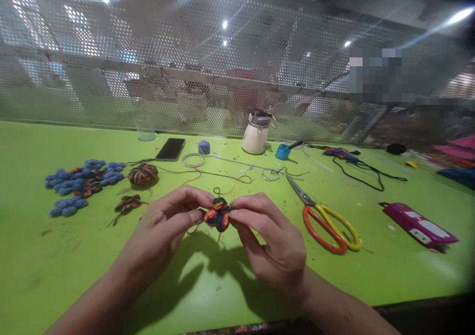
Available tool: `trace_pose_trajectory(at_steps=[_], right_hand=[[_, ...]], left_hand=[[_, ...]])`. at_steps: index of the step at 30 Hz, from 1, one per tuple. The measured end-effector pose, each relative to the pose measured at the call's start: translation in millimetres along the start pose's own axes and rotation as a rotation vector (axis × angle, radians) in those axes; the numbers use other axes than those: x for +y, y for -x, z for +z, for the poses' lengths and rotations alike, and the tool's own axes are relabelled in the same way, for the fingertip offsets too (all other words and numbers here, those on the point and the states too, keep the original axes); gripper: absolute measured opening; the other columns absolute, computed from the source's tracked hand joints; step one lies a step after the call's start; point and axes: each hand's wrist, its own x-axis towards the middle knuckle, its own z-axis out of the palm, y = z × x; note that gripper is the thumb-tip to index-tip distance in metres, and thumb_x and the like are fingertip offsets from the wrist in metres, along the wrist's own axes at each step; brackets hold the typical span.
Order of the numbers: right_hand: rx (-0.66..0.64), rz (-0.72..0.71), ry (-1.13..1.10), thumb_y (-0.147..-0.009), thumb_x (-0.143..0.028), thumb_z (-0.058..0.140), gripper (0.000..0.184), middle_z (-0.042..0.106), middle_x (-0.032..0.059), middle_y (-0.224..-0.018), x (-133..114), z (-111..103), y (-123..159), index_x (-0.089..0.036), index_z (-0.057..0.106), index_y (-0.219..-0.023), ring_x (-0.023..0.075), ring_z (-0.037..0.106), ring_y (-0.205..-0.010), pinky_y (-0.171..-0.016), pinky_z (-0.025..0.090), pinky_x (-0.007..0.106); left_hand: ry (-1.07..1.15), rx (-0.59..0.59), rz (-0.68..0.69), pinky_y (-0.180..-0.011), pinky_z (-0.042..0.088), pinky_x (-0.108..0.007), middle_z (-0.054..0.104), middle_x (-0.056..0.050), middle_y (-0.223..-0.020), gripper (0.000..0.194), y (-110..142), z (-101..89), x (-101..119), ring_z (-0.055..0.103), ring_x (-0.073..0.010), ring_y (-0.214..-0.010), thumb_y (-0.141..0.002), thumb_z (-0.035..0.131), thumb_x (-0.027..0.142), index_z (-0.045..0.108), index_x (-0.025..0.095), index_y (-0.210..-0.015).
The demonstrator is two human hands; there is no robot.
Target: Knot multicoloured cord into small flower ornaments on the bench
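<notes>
Between both hands, just above the green table, is a small multicoloured yarn flower [218, 215] with puffy petals and a loose loop of yarn at its top. My left hand [166, 221] pinches its left side between thumb and forefinger. On the opposite side, the fingertips of my right hand [269, 236] grip the petals. Left of my left hand lies a similar yarn flower [128, 204] with loose ends, and behind it a variegated ball of yarn [143, 175]. Scissors [315, 206] with red and yellow handles rest to the right of my right hand, blades spread slightly.
Blue and mixed crocheted flowers [87, 176] cluster at left. Farther back are a phone [170, 149], a ring [193, 160], a blue yarn ball [204, 147], a white bottle [255, 134] and a blue pot [282, 152]. A glue gun [343, 155] and a purple power strip [419, 223] lie right.
</notes>
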Motion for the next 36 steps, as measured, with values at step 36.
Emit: trace_pose_trajectory(at_steps=[36], right_hand=[[-0.049, -0.032, 0.062, -0.072, 0.008, 0.055, 0.036, 0.058, 0.0097, -0.095, 1.6, -1.2, 5.1, -0.015, 0.063, -0.099, 0.0187, 0.054, -0.086, -0.069, 0.050, 0.035]], left_hand=[[-0.086, -0.194, -0.210, -0.062, 0.043, -0.021, 0.066, -0.001, -0.084, 0.027, -2.3, -7.8, -6.4, 0.055, -0.0103, -0.071, -0.084, 0.061, 0.030, 0.065, 0.025, -0.110]])
